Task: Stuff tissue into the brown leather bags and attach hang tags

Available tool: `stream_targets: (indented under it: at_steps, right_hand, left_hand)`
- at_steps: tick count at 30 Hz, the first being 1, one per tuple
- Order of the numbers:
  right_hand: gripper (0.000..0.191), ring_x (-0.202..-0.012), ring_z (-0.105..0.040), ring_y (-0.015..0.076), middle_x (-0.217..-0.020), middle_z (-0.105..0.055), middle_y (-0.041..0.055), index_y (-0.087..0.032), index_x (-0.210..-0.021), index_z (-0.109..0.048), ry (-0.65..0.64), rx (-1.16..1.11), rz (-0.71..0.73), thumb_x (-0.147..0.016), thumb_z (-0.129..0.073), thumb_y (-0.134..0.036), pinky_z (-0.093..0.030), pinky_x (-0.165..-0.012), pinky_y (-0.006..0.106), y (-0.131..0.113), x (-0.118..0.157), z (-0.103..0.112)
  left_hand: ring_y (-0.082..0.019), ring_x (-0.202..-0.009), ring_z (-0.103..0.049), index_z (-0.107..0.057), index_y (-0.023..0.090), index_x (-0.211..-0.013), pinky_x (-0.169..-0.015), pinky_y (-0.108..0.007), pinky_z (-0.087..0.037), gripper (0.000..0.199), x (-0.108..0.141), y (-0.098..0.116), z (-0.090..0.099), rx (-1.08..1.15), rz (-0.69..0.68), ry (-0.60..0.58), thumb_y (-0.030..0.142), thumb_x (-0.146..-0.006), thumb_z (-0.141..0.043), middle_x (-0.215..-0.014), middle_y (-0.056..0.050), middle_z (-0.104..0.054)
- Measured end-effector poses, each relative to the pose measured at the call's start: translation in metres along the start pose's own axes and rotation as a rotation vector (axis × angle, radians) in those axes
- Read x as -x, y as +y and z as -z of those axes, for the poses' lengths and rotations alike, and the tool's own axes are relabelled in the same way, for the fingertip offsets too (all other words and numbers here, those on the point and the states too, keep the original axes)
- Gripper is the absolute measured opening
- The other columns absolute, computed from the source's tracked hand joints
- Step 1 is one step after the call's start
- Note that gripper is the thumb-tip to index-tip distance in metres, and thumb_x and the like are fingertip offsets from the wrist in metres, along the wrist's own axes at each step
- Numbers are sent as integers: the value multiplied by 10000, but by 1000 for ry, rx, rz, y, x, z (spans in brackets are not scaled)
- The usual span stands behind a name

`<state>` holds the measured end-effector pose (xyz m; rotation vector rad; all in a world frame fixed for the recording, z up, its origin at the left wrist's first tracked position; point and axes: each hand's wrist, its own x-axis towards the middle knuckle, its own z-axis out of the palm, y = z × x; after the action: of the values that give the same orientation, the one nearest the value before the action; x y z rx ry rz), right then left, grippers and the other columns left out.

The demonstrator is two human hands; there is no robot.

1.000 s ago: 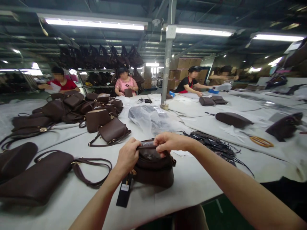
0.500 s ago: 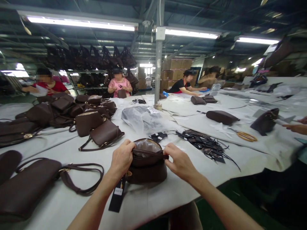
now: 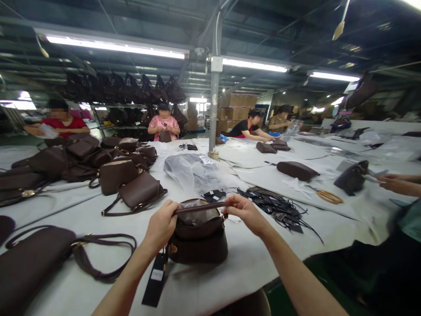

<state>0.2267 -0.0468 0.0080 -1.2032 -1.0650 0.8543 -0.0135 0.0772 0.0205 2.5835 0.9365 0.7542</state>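
A small dark brown handbag (image 3: 199, 245) stands in front of me on the table, its top open and clear plastic lining or filling showing inside. Across the opening runs its narrow brown strap (image 3: 200, 207), held taut between both hands. My left hand (image 3: 163, 226) is closed on the strap's left end, and my right hand (image 3: 245, 214) pinches the other end near the bag's right corner. A black hang tag (image 3: 155, 281) with a white label dangles at the bag's left side, beside a small gold fitting.
Brown bags (image 3: 80, 153) are heaped at the left, with a larger bag (image 3: 39, 259) nearby. Beyond my bag lie a plastic sheet (image 3: 190, 171) and piled black tags (image 3: 276, 206). Scissors (image 3: 330, 196) rest at right, near a co-worker's hands (image 3: 399, 183). A post (image 3: 214, 105) rises behind.
The strap has been lifted from the bag's rim and now stretches just above the opening. My right hand has risen a little, and the view has shifted slightly.
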Motion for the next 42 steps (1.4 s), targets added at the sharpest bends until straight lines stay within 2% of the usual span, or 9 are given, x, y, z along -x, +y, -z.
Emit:
stream_targets:
  at_steps: [3,9,13,20,25,29,33,36,42]
  right_hand:
    - [287,-598,-597,141,-634,-651,-16,-183,-786,-604,-199,101,-68,-710,-750,-418,-477,-608,292,-17,-10,3]
    - [341,-487,-531,104,-543,-619,-37,-168,-845,-630,-262,50,-142,-741,-719,-480,-418,-505,237,-9,-17,-5]
    - [384,-441,-459,73,-504,-560,-65,-164,-870,-629,-255,-121,-178,-721,-748,-498,-341,-466,203,-1,-19,-7]
    - [411,-444,-382,74,-415,-393,-108,-181,-805,-613,-211,-225,-176,-716,-734,-563,-286,-489,211,0,-19,-8]
    - [396,-469,-432,78,-486,-501,-80,-182,-854,-622,-176,-218,-167,-721,-742,-535,-318,-499,213,1,-22,-6]
    - [384,-560,-538,109,-626,-605,-37,-180,-833,-634,-97,-43,-92,-705,-750,-522,-382,-538,232,-6,-19,-9]
    - [378,-595,-571,127,-661,-616,-29,-180,-804,-634,-69,32,-41,-707,-732,-532,-407,-572,251,-10,-16,-15]
    - [352,-614,-579,132,-688,-621,-29,-187,-807,-634,-57,24,-22,-704,-735,-508,-418,-588,259,-7,-18,-18]
    - [261,-782,-597,162,-856,-651,7,-209,-892,-663,78,-66,29,-729,-692,-412,-500,-747,322,10,-12,-10]
  left_hand:
    - [-179,-771,-545,-578,192,-808,-697,-278,-393,158,-2,-6,2,265,12,-30,206,-830,-423,-786,-12,-582]
    - [-163,-728,-549,-602,159,-857,-674,-255,-392,273,-9,-9,16,773,140,-188,424,-794,-589,-761,-13,-631]
    - [-152,-670,-542,-564,167,-996,-668,-260,-381,316,-13,-18,19,913,185,-197,434,-828,-588,-700,-5,-665]
    - [-152,-702,-514,-626,135,-703,-730,-272,-384,409,-12,-30,26,939,83,-457,490,-885,-534,-663,-28,-604]
    - [-132,-650,-480,-562,151,-681,-653,-255,-375,413,-21,-28,20,971,125,-285,514,-873,-518,-661,-8,-555]
    - [-173,-749,-566,-592,158,-904,-697,-288,-442,271,-23,-15,19,699,106,-44,413,-814,-592,-787,-26,-609]
    - [-226,-993,-568,-615,185,-999,-889,-363,-457,176,-4,29,16,170,-281,449,211,-828,-581,-1033,-84,-618]
    - [-202,-938,-590,-613,197,-980,-848,-338,-486,168,12,66,-1,24,-561,238,134,-892,-484,-994,-66,-641]
    - [-282,-1029,-592,-594,188,-1040,-891,-444,-486,189,8,85,-35,-209,-346,-84,190,-851,-585,-1125,-95,-640]
